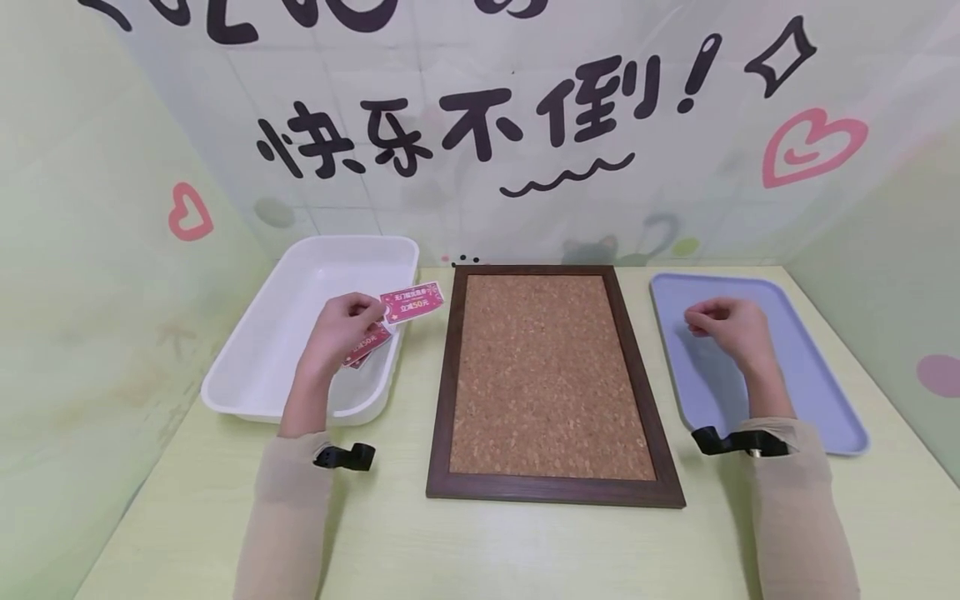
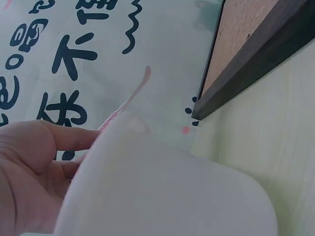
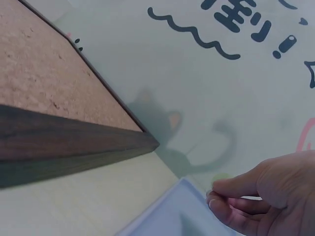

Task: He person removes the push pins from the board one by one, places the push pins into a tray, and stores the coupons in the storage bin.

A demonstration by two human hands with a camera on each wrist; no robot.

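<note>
My left hand [image 1: 341, 329] pinches a pink-and-red coupon [image 1: 412, 302] with white and yellow printing, over the right side of a white plastic bin [image 1: 255, 333]. In the left wrist view the coupon [image 2: 116, 112] shows nearly edge-on, and the bin wall [image 2: 167, 191] hides part of the fingers. More red coupons [image 1: 370, 346] lie in the bin beneath this hand. My right hand [image 1: 731, 329] is above a blue-purple tray [image 1: 795, 333], with fingers curled and thumb and fingertips together. No object shows between those fingertips [image 3: 216, 209] in the right wrist view.
Between the bin and the tray lies a cork board [image 1: 547, 375] in a dark brown wooden frame [image 1: 555, 490], on a pale yellow table [image 1: 525, 550]. A printed backdrop [image 1: 450, 183] with black characters rises behind. Black wrist cameras [image 1: 347, 457] sit on both sleeves.
</note>
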